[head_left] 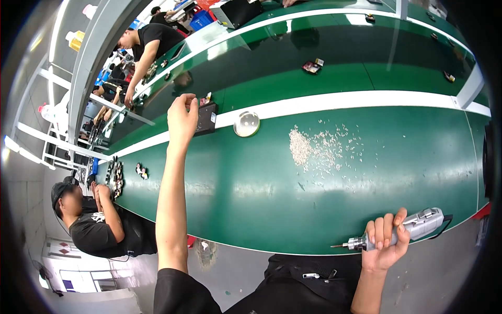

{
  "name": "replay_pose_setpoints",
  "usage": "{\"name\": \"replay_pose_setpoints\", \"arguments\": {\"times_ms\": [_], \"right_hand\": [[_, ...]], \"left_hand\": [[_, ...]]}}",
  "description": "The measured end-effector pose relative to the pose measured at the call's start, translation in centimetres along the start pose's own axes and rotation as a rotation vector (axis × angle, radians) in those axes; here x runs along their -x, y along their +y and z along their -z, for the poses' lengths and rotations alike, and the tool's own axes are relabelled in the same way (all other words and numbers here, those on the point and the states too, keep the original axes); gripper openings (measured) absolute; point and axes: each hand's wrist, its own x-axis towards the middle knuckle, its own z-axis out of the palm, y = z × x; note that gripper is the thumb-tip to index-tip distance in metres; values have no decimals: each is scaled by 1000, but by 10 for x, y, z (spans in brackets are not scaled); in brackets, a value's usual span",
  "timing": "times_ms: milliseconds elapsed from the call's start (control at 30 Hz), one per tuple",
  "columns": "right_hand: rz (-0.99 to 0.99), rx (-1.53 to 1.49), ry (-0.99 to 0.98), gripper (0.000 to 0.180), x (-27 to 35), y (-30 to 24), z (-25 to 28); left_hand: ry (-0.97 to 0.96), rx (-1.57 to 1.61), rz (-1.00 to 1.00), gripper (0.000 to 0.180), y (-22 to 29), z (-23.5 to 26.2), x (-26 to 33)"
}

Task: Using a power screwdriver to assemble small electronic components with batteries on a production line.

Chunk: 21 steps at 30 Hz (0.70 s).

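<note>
My left hand (pixel 183 120) is stretched out over the white rail at the bench's far side. Its fingers are loosely bent, the thumb stands apart, and I see nothing held in it. Just right of it stands a black box (pixel 206 119), with a small part bearing pink and yellow labels (pixel 205 98) behind. At the near right edge, my right hand (pixel 386 238) is wrapped around a grey electric screwdriver (pixel 422 224), whose bit points left. A pile of small pale screw-like pieces (pixel 300 148) lies mid-bench, many scattered to its right. A round shallow dish (pixel 246 124) sits near the rail.
Beyond the white rail (pixel 334 101) runs a green conveyor belt (pixel 345 78) carrying a few small dark assemblies (pixel 312 66). Dark parts (pixel 116 178) line the bench's left end, where a person in black (pixel 99 225) sits. Another person (pixel 151 44) leans over the line farther back.
</note>
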Motion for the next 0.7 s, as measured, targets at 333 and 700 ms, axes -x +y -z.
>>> {"name": "replay_pose_setpoints", "arguments": {"times_ms": [333,700], "right_hand": [[-92,35,34,11,-5,-3,7],[-132,23,2,9,-2,-7,7]], "left_hand": [[-604,-483,409,47,-50,-61,-79],[-404,-203,198,42,-40,-44,-64]]}}
